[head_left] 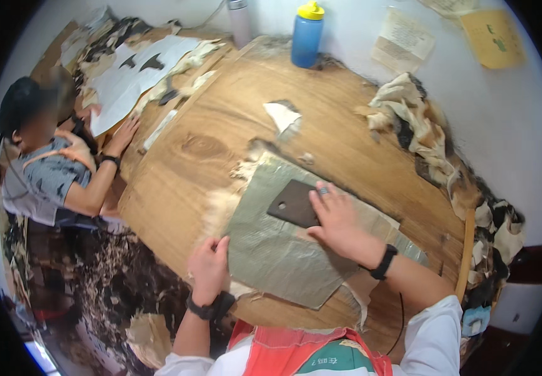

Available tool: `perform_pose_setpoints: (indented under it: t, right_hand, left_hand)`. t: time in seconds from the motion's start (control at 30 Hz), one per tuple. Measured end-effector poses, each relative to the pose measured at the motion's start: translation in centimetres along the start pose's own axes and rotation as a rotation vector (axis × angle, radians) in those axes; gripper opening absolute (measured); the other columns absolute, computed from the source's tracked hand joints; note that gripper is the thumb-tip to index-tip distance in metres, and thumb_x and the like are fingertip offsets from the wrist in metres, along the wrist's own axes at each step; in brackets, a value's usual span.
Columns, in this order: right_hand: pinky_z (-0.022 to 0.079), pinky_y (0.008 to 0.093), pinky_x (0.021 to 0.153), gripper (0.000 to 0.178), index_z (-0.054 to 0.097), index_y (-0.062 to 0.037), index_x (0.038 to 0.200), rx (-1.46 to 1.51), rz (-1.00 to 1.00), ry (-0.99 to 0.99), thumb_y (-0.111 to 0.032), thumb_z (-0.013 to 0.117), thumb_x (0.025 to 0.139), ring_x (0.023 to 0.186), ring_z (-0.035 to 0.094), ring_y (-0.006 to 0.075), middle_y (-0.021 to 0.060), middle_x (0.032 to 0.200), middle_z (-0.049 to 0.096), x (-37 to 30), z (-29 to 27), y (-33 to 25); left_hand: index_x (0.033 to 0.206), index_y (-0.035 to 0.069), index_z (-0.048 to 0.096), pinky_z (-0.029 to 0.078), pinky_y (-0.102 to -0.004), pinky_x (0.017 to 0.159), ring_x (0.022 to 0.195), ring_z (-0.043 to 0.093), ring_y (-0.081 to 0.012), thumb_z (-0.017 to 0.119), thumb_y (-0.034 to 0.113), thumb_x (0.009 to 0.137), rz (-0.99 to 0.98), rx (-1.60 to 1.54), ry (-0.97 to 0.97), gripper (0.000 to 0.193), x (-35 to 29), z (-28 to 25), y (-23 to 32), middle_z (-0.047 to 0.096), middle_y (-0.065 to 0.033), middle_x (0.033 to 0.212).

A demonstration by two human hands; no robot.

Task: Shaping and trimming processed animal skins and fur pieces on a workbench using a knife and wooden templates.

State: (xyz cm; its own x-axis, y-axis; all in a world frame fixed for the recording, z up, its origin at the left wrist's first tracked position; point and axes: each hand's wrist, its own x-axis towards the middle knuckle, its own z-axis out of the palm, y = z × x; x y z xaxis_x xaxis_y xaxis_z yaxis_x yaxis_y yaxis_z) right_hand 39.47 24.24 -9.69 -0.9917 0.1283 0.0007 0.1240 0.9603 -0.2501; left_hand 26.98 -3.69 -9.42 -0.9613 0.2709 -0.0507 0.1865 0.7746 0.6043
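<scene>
Atop a wooden tabletop (177, 188), two hands at a grey-green sheet

Nearest, a red apron (277, 341) with a green patch is cut off by the lower edge, leaving most of the wearer out of sight. The left hand (208, 266) is curled nearly closed, thumb against the fingers, at the sheet's left edge; whether it pinches that edge or the fur beneath cannot be told. The right hand (341, 222) is open and laid flat, slightly blurred, its fingers stretched over a dark plate (290, 203) and hiding the plate's right end. A small round hole shows near the plate's left end.

Under both lies the grey-green sheet (290, 263), on the near half of the tabletop. Pale fur (221, 207) juts out along its left side and a pale piece (360, 291) below its near edge; how far they run underneath is hidden. Lower left, a dark heap (108, 282) is too jumbled to make out.

Farther off lie a white scrap (281, 117) and, to the right, crumpled pale and black scraps (424, 122). A blue bottle (307, 44) with a yellow lid stands at the far edge; a paler bottle (239, 25) is cropped by the frame. At far left, another person (52, 169) has a hand by a white sheet (114, 88).
</scene>
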Motion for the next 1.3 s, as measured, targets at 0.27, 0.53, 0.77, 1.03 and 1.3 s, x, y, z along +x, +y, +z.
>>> perform_pose_setpoints:
  t: [0.27,0.53,0.77,1.03,1.3]
  right_hand:
    - [0.029,0.0546,0.112,0.077,0.043,-0.0031,0.145,0.123,0.213,-0.139,-0.035,0.074,0.082,0.14,0.033,0.0434,0.0275,0.152,0.034,-11.4,-3.5,-0.4]
    - [0.041,0.0455,0.103,0.047,0.058,-0.0029,0.129,0.182,0.464,0.14,-0.023,0.067,0.088,0.126,0.049,0.0412,0.0232,0.134,0.054,-19.1,-2.2,-1.9]
    - [0.049,0.0445,0.084,0.021,0.064,0.0002,0.111,0.022,0.993,0.49,-0.008,0.056,0.093,0.097,0.061,0.0374,0.0201,0.104,0.062,-26.8,-4.3,3.6]
    - [0.049,0.0449,0.08,0.022,0.065,-0.0007,0.11,-0.231,0.912,0.518,-0.013,0.059,0.093,0.095,0.06,0.038,0.0195,0.108,0.062,-29.2,-0.9,3.5]
    - [0.046,0.0513,0.059,0.028,0.058,-0.0002,0.085,0.246,0.894,0.383,-0.027,0.061,0.093,0.061,0.058,0.0446,0.0178,0.062,0.059,-24.9,-2.7,-1.0]
  left_hand:
    - [0.125,0.002,0.058,0.045,-0.0469,0.097,0.118,0.057,-0.0386,0.078,0.028,0.08,0.463,0.236,0.096,0.055,-2.2,-1.6,0.0,0.057,-0.0235,0.13]
    - [0.156,0.014,0.029,0.015,-0.0621,0.117,0.15,0.011,-0.0454,0.063,0.051,0.087,0.641,0.334,-0.421,0.085,-4.4,1.8,0.3,0.015,-0.0217,0.163]
    - [0.158,0.012,0.023,0.012,-0.0647,0.115,0.151,0.007,-0.0443,0.061,0.048,0.089,0.526,0.488,-0.445,0.086,-4.5,-0.3,0.4,0.009,-0.0194,0.165]
    - [0.158,0.012,0.022,0.013,-0.0675,0.114,0.151,0.006,-0.045,0.061,0.046,0.089,0.569,0.487,-0.434,0.086,-4.6,0.6,0.6,0.008,-0.0203,0.165]
    - [0.155,0.007,0.029,0.018,-0.0688,0.112,0.149,0.011,-0.0482,0.069,0.04,0.084,0.597,0.459,-0.376,0.088,-4.7,0.5,-0.3,0.013,-0.024,0.163]
